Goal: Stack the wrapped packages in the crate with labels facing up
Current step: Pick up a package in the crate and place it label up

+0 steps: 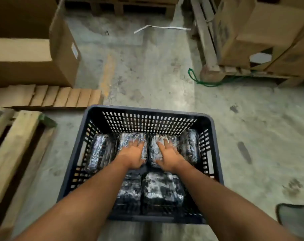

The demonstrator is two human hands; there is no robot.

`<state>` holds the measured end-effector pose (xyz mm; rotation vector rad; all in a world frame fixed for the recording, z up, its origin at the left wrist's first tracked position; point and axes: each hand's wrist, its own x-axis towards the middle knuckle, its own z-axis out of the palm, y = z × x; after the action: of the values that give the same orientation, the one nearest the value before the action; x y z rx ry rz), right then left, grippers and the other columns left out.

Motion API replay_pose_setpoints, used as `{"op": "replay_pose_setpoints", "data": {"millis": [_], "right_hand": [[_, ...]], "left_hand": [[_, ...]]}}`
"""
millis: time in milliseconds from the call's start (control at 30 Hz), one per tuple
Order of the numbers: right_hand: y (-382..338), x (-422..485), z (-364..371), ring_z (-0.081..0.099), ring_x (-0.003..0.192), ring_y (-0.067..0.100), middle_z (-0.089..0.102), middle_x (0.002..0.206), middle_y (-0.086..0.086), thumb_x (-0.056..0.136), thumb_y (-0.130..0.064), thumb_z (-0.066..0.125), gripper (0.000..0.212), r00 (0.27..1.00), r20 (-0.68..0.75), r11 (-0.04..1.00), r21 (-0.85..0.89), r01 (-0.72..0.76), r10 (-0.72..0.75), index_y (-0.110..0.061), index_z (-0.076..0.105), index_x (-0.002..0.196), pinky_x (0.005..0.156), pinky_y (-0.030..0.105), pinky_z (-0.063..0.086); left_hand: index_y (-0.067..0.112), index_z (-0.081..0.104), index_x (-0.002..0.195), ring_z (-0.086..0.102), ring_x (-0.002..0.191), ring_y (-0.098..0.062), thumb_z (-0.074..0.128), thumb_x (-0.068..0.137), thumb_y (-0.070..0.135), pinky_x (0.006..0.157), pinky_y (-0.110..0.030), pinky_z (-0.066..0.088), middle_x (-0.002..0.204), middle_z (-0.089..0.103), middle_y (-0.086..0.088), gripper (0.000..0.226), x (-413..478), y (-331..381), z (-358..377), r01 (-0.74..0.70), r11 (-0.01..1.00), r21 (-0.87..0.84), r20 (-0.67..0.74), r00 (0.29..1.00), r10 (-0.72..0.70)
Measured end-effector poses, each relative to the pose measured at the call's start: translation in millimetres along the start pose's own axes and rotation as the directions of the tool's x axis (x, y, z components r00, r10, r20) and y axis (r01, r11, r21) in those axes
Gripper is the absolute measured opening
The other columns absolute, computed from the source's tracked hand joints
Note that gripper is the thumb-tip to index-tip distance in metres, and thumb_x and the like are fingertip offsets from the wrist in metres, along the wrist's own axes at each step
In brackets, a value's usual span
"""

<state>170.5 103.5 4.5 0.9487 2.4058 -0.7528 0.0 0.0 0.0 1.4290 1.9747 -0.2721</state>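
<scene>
Resting flat, fingers spread: left hand (133,156), right hand (167,156) on packages (162,187); crate (148,111) on concrete floor (147,70).

Two bare forearms came in from the lower edge of the frame, long and slender, uncovered from where they entered the view down to the wrists, with no sleeve showing. The left hand (133,156) and the right hand (166,156) were bare too: no gloves, and no ring, watch or band could be made out on the fingers or wrists. The fingertips were smeared by motion blur, so nails and fine detail could not be told. Nothing else of the person showed
</scene>
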Motion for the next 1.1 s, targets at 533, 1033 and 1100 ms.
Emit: {"op": "replay_pose_setpoints", "data": {"millis": [533, 1033, 1100], "right_hand": [[39, 48, 90, -0.032, 0.146, 0.044, -0.034, 0.163, 0.015, 0.086, -0.042, 0.077, 0.123, 0.987, -0.161, 0.976, -0.215, -0.021, -0.014, -0.032, -0.021, 0.159, 0.12, 0.059, -0.013], [27, 2, -6, 0.062, 0.065, -0.012, 0.068, 0.064, -0.02, 0.065, -0.024, 0.087, 0.047, 0.939, -0.318, 0.971, 0.15, 0.185, -0.129, -0.016, 0.079, 0.11, 0.061, 0.01, 0.044], [32, -4, -30, 0.043, 0.042, -0.004, 0.045, 0.042, -0.014, 0.06, -0.028, 0.084, 0.023, 0.927, -0.362, 0.95, 0.243, 0.198, -0.101, -0.012, 0.077, 0.075, 0.048, 0.017, 0.033]], "left_hand": [[0.022, -0.032, 0.151, -0.038, 0.14, -0.036, 0.042, 0.099, 0.058, 0.111, -0.051, -0.021, 0.155, -0.04, -0.013, 0.097, 53, -39, 81, -0.06, 0.994, 0.093, -0.112, 0.991, 0.07], [0.019, -0.004, 0.16, 0.004, 0.154, -0.021, 0.082, 0.08, 0.036, 0.126, -0.042, 0.011, 0.168, -0.001, -0.001, 0.118, 30, -31, 33, -0.289, 0.928, -0.234, -0.324, 0.923, 0.206], [0.014, 0.003, 0.161, 0.01, 0.154, -0.021, 0.086, 0.075, 0.039, 0.125, -0.038, 0.014, 0.169, 0.008, -0.005, 0.123, 27, -17, 16, -0.376, 0.892, -0.252, -0.367, 0.89, 0.271]]}}
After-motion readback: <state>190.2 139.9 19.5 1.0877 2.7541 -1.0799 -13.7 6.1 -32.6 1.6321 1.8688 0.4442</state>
